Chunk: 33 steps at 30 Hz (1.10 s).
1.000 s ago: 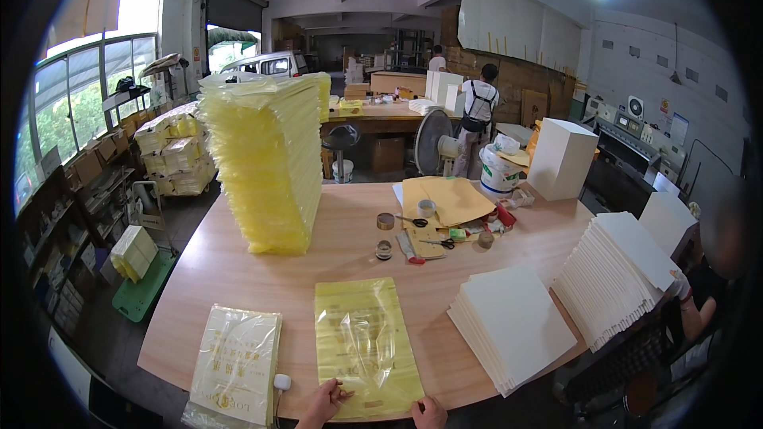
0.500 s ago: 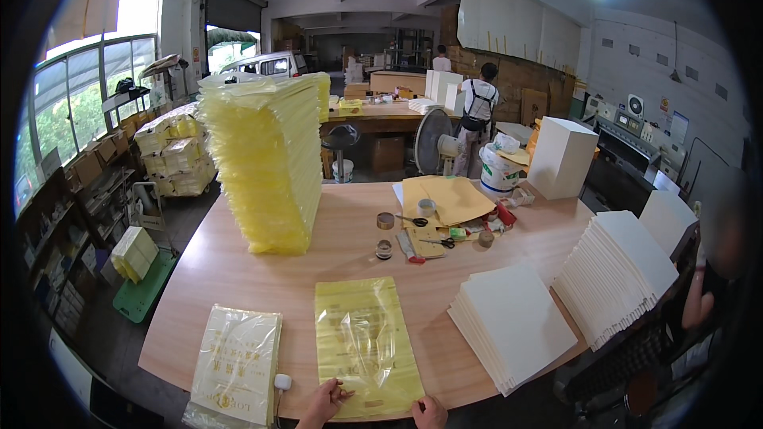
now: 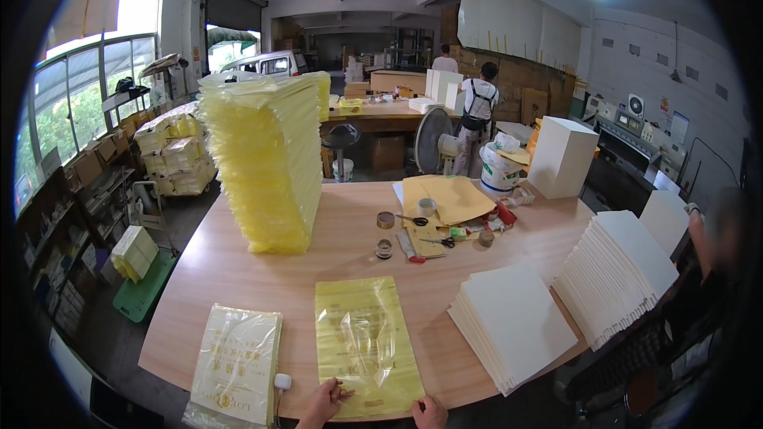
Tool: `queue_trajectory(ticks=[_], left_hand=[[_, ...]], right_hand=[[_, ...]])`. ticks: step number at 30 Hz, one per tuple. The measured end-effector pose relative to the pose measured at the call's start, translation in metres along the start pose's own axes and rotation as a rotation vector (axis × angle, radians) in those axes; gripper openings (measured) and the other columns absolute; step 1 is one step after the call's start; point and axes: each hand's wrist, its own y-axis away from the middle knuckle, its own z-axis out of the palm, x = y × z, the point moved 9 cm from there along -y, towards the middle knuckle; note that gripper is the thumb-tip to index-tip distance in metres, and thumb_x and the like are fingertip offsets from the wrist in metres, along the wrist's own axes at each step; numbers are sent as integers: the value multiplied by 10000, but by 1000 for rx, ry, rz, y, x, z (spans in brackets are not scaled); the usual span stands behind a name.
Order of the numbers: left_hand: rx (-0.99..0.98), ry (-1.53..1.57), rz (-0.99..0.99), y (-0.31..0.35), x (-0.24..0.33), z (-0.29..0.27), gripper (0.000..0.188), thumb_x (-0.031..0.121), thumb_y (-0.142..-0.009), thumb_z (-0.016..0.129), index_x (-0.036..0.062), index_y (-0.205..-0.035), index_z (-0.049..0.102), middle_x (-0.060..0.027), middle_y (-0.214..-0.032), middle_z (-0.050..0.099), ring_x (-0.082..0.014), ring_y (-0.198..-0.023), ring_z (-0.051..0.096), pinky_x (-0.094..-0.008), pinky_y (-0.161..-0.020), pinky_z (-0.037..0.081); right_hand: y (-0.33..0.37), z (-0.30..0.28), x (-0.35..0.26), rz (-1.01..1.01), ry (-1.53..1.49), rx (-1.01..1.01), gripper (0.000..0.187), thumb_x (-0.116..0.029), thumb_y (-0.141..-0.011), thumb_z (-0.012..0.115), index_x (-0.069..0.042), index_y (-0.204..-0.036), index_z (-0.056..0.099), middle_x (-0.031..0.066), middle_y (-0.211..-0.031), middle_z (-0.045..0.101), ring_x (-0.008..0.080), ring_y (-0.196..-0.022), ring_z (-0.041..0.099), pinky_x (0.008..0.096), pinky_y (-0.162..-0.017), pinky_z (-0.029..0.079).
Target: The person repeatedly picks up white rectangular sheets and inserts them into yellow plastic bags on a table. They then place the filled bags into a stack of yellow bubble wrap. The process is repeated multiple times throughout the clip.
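Note:
A yellow translucent plastic bag [image 3: 364, 326] with printing lies flat at the table's near edge. At its near left corner, my left hand [image 3: 324, 403] is closed with the fingertips on the film. My right hand [image 3: 429, 412] is closed on the near right corner. Left of the bag lies a stack of pale bags in clear film [image 3: 235, 357], with a small white plug-like block [image 3: 282, 381] and its cord beside it. A stack of white boards [image 3: 517, 322] sits to the right.
A tall stack of yellow-wrapped packs [image 3: 262, 167] stands at the table's far left. Tape rolls [image 3: 385, 220], scissors [image 3: 437, 241] and brown envelopes [image 3: 449, 199] lie mid-table. More white boards [image 3: 616, 270] stand at right, near a co-worker's arm [image 3: 699, 238].
My hands and the bag have hardly moved. On the right, the co-worker's arm has risen, and its hand is now at the upright white board.

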Motion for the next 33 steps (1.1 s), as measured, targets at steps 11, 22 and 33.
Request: queue_trajectory(ticks=[11, 22, 33], left_hand=[[-6, 7, 1, 0, -1, 0, 248, 210, -1008, 493, -17, -947, 571, -36, -565, 418, -222, -649, 517, -479, -911, 519], [-24, 12, -4, 0, -1, -1, 239, 214, -1009, 485, -8, -964, 560, -32, -576, 416, -215, -663, 524, -452, -902, 527], [-18, 10, 0, -5, -3, -9, 241, 219, -1001, 498, -8, -961, 568, -34, -563, 411, -217, -649, 518, -474, -928, 525]], right_hand=[[-2, -1, -1, -3, -5, -3, 165, -229, -807, 671, -92, -896, 648, 148, -851, 657, 365, -823, 623, 476, -722, 491], [-2, -2, -3, 19, -18, -26, 183, -230, -795, 684, -95, -912, 644, 141, -869, 659, 367, -832, 623, 476, -727, 492], [0, 0, -1, 11, -2, -12, 183, -228, -798, 684, -92, -915, 648, 139, -876, 660, 363, -829, 625, 472, -723, 495]])
